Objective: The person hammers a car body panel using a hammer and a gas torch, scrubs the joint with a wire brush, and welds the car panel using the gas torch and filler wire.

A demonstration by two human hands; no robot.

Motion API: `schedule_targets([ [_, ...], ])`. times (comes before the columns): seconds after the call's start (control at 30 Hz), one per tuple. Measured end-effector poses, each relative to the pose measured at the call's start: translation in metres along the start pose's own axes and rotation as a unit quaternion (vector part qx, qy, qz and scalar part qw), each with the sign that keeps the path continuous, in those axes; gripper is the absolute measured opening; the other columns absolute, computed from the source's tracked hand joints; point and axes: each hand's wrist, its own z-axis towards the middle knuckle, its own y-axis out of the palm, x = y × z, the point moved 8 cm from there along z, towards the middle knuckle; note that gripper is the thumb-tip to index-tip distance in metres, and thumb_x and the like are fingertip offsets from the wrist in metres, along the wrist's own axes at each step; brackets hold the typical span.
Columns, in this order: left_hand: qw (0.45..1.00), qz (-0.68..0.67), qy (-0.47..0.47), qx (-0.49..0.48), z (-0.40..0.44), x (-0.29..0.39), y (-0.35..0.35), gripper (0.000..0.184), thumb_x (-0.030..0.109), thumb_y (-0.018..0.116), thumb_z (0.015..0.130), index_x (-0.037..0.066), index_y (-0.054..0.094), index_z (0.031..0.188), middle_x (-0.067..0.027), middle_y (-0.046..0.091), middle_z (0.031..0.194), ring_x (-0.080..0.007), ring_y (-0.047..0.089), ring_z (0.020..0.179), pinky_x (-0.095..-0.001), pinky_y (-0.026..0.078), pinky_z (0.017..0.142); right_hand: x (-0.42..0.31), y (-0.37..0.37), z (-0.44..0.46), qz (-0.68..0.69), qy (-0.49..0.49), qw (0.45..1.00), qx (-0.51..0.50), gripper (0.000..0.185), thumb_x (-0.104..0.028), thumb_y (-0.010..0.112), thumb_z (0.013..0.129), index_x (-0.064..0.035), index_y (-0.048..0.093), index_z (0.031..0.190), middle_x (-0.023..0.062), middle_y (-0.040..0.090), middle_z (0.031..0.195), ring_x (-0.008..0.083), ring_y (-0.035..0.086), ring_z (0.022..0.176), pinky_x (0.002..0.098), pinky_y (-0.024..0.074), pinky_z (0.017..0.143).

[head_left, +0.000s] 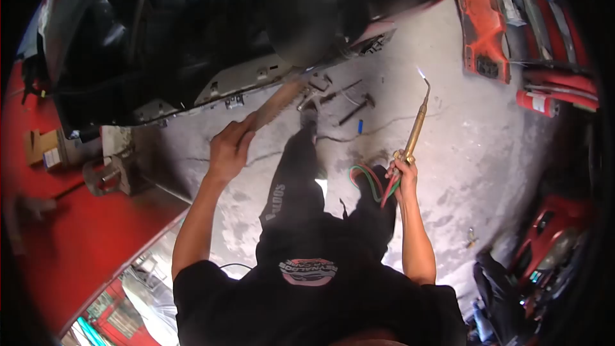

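My left hand is closed around one end of a long, flat brown tool with a jagged or bristly lower edge. Its far end reaches the edge of a black panel and is blurred. In my right hand is a brass torch, pointing up and away from me. A small bright flame burns at its bent tip, apart from the panel. Red and green hoses hang from the torch below my fingers.
Hammers and other metal tools lie on the concrete floor beside a small blue object. A clamp or vise stands by the red surface at left. Red car parts are at upper right, another at lower right.
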Motion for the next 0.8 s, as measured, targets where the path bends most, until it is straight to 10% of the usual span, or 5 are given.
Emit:
schedule_targets([
  [0.23,0.947,-0.280,-0.159,0.016,0.004,-0.072,-0.001,0.036,0.006,0.058,0.098,-0.001,0.061,0.133,-0.0184,0.071,0.111,-0.0268,0.069,0.100,-0.0323,0.051,0.089,-0.023,0.002,0.009,-0.097,0.039,0.993,0.051,0.026,-0.012,0.059,0.091,-0.0060,0.056,0.116,0.0046,0.056,0.074,0.0155,0.055,0.057,0.0297,0.0491,0.053],
  [0.4,0.970,-0.237,0.040,0.020,0.079,-0.079,0.001,0.033,0.005,0.060,0.098,0.003,0.065,0.130,-0.0168,0.071,0.102,-0.0282,0.068,0.088,-0.0360,0.054,0.080,-0.018,0.021,-0.018,-0.140,0.077,0.980,0.121,0.026,-0.015,0.062,0.089,-0.0076,0.058,0.113,0.0030,0.056,0.071,0.0149,0.054,0.056,0.0300,0.0477,0.052],
  [0.63,0.919,-0.385,0.038,-0.071,0.175,-0.074,-0.001,0.030,0.010,0.060,0.099,0.007,0.068,0.128,-0.0154,0.072,0.102,-0.0290,0.070,0.090,-0.0368,0.054,0.082,-0.009,0.030,-0.049,-0.137,0.099,0.970,0.174,0.035,-0.010,0.060,0.087,-0.0051,0.056,0.121,0.0055,0.057,0.078,0.0164,0.054,0.061,0.0301,0.0478,0.053],
  [0.8,0.950,-0.244,0.122,-0.151,0.210,-0.019,0.040,0.036,0.021,0.056,0.101,0.007,0.065,0.133,-0.0174,0.072,0.104,-0.0332,0.070,0.088,-0.0406,0.055,0.082,-0.017,0.048,-0.058,-0.135,0.078,0.971,0.183,0.032,-0.011,0.061,0.087,-0.0033,0.057,0.118,0.0069,0.058,0.075,0.0177,0.056,0.060,0.0315,0.0488,0.052],
])
